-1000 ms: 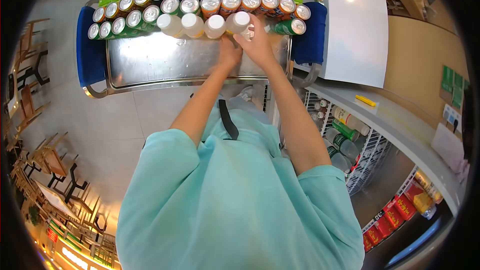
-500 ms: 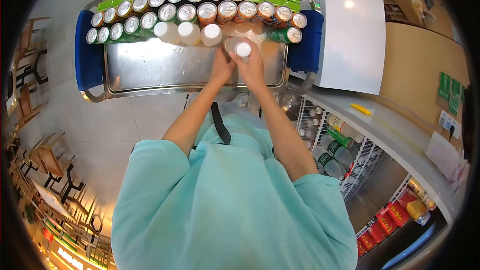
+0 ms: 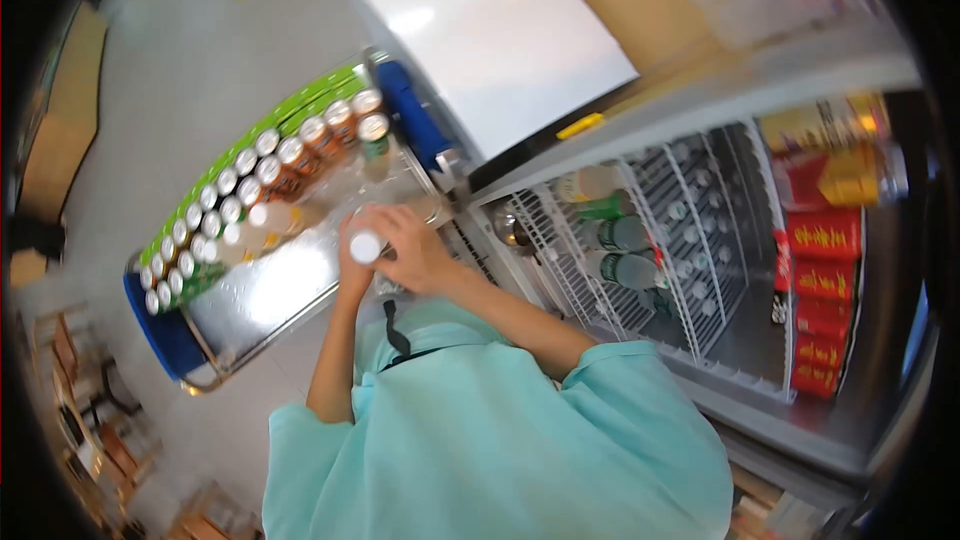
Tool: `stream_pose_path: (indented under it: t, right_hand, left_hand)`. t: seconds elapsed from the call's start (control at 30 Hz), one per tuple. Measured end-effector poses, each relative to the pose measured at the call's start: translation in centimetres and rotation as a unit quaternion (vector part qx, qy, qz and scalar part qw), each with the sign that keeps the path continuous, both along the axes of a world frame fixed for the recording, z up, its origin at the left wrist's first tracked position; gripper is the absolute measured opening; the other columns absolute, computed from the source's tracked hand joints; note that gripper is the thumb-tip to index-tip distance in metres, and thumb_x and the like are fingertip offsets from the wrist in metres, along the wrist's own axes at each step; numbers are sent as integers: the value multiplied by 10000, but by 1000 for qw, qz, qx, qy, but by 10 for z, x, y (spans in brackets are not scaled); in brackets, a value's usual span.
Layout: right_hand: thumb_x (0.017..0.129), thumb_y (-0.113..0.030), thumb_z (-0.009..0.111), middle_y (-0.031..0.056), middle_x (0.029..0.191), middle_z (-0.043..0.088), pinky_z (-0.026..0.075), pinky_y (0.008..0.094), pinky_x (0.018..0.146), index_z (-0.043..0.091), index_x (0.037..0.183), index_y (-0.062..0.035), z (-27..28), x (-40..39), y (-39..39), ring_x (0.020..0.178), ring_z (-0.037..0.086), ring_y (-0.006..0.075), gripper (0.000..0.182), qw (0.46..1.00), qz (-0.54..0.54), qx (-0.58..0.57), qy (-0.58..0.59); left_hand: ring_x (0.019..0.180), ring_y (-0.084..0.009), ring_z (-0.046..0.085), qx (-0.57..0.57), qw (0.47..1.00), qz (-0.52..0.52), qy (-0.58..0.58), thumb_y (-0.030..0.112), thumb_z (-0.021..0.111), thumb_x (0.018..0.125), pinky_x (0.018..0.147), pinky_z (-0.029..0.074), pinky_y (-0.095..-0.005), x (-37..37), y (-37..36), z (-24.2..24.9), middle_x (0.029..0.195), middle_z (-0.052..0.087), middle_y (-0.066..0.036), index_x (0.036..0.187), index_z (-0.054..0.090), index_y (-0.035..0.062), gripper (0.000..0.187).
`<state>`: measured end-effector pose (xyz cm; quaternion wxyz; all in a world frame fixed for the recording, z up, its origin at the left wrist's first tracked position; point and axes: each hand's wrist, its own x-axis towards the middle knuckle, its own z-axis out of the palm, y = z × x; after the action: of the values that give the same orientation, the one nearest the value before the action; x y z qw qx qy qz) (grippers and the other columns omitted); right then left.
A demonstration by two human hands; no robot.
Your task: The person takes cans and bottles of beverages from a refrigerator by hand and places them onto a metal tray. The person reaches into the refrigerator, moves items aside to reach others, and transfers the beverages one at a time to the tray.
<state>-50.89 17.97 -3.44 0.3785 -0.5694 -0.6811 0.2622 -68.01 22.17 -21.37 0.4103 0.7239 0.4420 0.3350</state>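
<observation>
A white-capped bottle (image 3: pixel 365 245) is gripped by the fingers of both the left hand (image 3: pixel 352 268) and right hand (image 3: pixel 418 252) above the steel cart tray (image 3: pixel 270 285).

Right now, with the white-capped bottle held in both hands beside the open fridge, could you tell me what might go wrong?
1. The white-capped bottle is held above the cart tray between the left hand and the right hand; a slip could drop it onto the metal.
2. The cans stand packed along the tray's far edge; a bump might topple some.
3. The wire fridge shelf already holds lying bottles that could roll.
</observation>
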Motion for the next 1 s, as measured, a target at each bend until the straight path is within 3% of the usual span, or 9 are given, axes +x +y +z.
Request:
stream_pose_path:
  t: [0.2, 0.23, 0.33, 0.37, 0.47, 0.63, 0.73, 0.87, 1.0]
  right_hand:
    - [696, -129, 833, 131, 1349, 595, 479, 466, 1046, 621, 1319, -108, 69, 63, -57, 1226, 549, 376, 658, 995, -40, 88, 15]
    - [669, -119, 849, 122, 1348, 595, 477, 473, 1050, 630, 1298, -125, 72, 69, -68, 1217, 557, 378, 666, 991, -68, 114, 12]
    - [670, -152, 869, 128, 1347, 596, 480, 470, 1046, 617, 1284, -114, 80, 95, -98, 1211, 569, 375, 665, 973, -121, 196, -20]
    - [663, -167, 871, 128, 1368, 572, 484, 484, 1051, 559, 1346, -138, 83, 103, -108, 1251, 558, 388, 751, 965, -143, 216, -31]
    - [716, -198, 879, 156, 1372, 576, 482, 489, 1053, 550, 1325, -115, 91, 127, -139, 1243, 572, 392, 697, 946, -195, 255, -39]
    - [746, -237, 901, 210, 1363, 589, 478, 493, 1045, 525, 1351, -82, 60, 192, -185, 1239, 580, 382, 730, 923, -252, 278, -90]
    - [736, -110, 902, 222, 1427, 503, 466, 470, 1084, 406, 1442, -86, 75, 219, -198, 1296, 531, 361, 864, 924, -258, 276, -54]
    - [769, 12, 854, 225, 1491, 440, 465, 442, 1103, 317, 1504, -55, 125, 248, -193, 1353, 486, 356, 913, 911, -275, 243, -187]
    - [769, 6, 850, 222, 1477, 470, 469, 441, 1075, 359, 1481, -18, 123, 290, -184, 1316, 512, 362, 866, 907, -295, 244, -175]
  left_hand:
    - [1221, -234, 589, -247, 941, -7, -232, 121, 721, 901, 1023, 494, -362, 81, -12, 94, 1382, 552, -176, 1478, 354, 37, 689]
    - [1222, -246, 585, -329, 892, -13, -311, 109, 721, 894, 1041, 480, -365, 98, -17, 122, 1372, 558, -175, 1483, 346, 38, 701]
    - [1218, -252, 588, -200, 955, -69, -208, 111, 743, 870, 1058, 471, -376, 140, -35, 180, 1379, 557, -173, 1488, 341, 43, 740]
    - [1215, -258, 596, -167, 955, -108, -218, 114, 788, 828, 1070, 461, -380, 152, -41, 188, 1354, 581, -172, 1485, 368, 41, 782]
    - [1207, -258, 607, -153, 967, -116, -167, 120, 835, 779, 1060, 466, -371, 189, -63, 218, 1311, 612, -169, 1480, 399, 43, 829]
    - [1016, -256, 639, -42, 973, -194, -118, 170, 872, 735, 861, 526, -370, 236, -89, 253, 1183, 635, -150, 1450, 471, 37, 830]
    - [1071, -374, 636, 64, 972, -190, -122, 116, 825, 743, 876, 536, -412, 272, -97, 274, 1236, 588, -179, 1479, 441, 79, 832]
    - [1121, -398, 617, 131, 964, -203, -108, 101, 801, 744, 907, 536, -444, 316, -101, 287, 1312, 543, -178, 1464, 444, 80, 804]
    - [1166, -394, 589, 175, 949, -215, -148, 111, 781, 777, 945, 525, -462, 348, -104, 286, 1368, 511, -173, 1428, 466, 62, 725]
